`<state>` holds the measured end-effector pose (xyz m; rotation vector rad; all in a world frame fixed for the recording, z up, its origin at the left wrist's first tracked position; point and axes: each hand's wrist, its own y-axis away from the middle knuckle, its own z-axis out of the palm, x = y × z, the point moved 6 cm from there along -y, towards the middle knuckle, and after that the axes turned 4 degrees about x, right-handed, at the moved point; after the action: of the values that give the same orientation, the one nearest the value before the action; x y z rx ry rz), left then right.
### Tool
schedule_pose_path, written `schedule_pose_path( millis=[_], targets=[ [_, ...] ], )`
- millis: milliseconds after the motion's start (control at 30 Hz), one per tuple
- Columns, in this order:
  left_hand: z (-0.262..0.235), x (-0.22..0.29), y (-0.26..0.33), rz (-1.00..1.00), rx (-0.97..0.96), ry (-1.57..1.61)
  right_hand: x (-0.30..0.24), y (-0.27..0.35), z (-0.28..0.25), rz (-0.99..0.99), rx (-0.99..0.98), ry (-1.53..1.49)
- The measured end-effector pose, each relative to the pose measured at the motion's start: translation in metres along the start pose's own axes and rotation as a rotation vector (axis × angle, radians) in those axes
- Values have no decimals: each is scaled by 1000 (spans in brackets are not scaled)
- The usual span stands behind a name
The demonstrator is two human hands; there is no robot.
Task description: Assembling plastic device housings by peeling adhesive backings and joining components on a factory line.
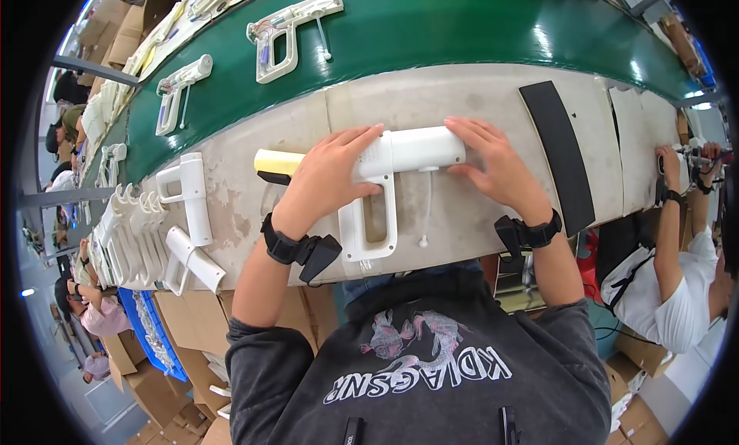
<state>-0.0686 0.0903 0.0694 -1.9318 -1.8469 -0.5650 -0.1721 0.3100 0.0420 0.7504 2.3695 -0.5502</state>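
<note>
A white gun-shaped plastic housing (pixel 419 148) with a loop handle lies across the worktable in front of me. My left hand (pixel 327 172) grips its left part, thumb near the top of the handle. Around its right end my right hand (pixel 496 164) is closed, fingers on the far side and thumb on the near side. A thin white rod or cord (pixel 428 206) with a small knob hangs from the barrel's underside. Just left of my left hand is a yellow and black object (pixel 275 164), partly hidden by that hand.
Several white housings (pixel 131 237) stand and lie at the left. Opened units with wiring (pixel 281 37) rest on the green conveyor belt (pixel 431 29) beyond the table. A curved black strip (pixel 558 152) lies to the right. A co-worker (pixel 670 283) works at the far right.
</note>
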Motion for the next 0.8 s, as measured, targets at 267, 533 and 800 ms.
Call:
schedule_pose_path(
  millis=[267, 533, 800],
  targets=[
    [9, -10, -20, -114, -194, -73, 19, -3, -1, -4, -84, -105],
    [21, -8, -15, -3, -159, -268, 13, -1, 2, 80, -105, -329],
    [26, 64, -10, 120, -113, -157, 2, 60, -22, 459, -128, -974]
  ],
)
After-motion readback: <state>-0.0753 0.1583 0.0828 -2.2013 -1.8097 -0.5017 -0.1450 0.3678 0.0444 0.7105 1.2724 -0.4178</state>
